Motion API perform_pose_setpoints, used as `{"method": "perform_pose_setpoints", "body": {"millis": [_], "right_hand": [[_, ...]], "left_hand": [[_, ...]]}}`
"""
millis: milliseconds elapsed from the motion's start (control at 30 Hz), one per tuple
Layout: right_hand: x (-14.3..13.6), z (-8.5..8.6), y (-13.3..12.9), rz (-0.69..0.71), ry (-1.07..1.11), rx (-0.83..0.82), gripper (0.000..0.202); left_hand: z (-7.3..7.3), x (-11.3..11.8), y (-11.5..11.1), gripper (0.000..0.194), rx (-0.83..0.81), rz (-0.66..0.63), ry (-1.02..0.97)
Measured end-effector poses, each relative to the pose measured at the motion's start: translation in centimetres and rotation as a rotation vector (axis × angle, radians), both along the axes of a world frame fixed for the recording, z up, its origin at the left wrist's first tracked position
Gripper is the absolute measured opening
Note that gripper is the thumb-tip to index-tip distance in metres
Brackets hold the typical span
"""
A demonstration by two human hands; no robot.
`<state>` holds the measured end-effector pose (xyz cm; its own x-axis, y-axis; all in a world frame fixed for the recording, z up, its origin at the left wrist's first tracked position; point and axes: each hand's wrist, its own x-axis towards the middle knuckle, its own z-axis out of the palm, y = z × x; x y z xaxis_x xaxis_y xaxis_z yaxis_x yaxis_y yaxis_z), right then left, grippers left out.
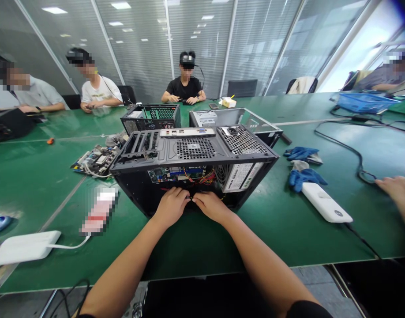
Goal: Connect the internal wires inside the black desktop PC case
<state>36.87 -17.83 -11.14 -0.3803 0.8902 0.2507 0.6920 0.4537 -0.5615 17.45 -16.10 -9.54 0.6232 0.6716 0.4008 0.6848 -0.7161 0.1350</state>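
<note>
A black computer case (196,159) lies in front of me with its open side towards me and its back panel on top. Inside show a motherboard (178,173), a bundle of coloured wires (205,178) and a power supply (241,176) on the right. My left hand (172,204) is at the lower edge of the opening, its fingers bent together. Close beside it, almost touching, my right hand (211,205) pinches with thumb and fingers. Between the fingertips is a small dark piece, too hidden to name.
Behind stand another black case (151,115) and an open metal case (235,118). Left lie a loose circuit board (98,160) and a white power bank (27,247); right, blue gloves (306,176), another power bank (326,203) and a person's hand (399,194). Several people sit around the table.
</note>
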Motion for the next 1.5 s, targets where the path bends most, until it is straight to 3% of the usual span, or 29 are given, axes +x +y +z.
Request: {"method": "perform_pose_setpoints", "body": {"millis": [233, 633, 1500], "right_hand": [[0.0, -0.1, 0.0, 0.011, -0.016, -0.001, 0.020], [-0.2, 0.0, -0.2, -0.036, -0.109, -0.010, 0.019], [-0.7, -0.1, -0.5, -0.084, -0.153, 0.031, 0.019]], "left_hand": [[0.3, 0.1, -0.1, 0.010, -0.082, 0.033, 0.069], [-2.0, 0.1, 0.2, 0.011, -0.082, 0.040, -0.036], [-2.2, -0.3, 0.5, 0.008, -0.107, 0.003, -0.183]]}}
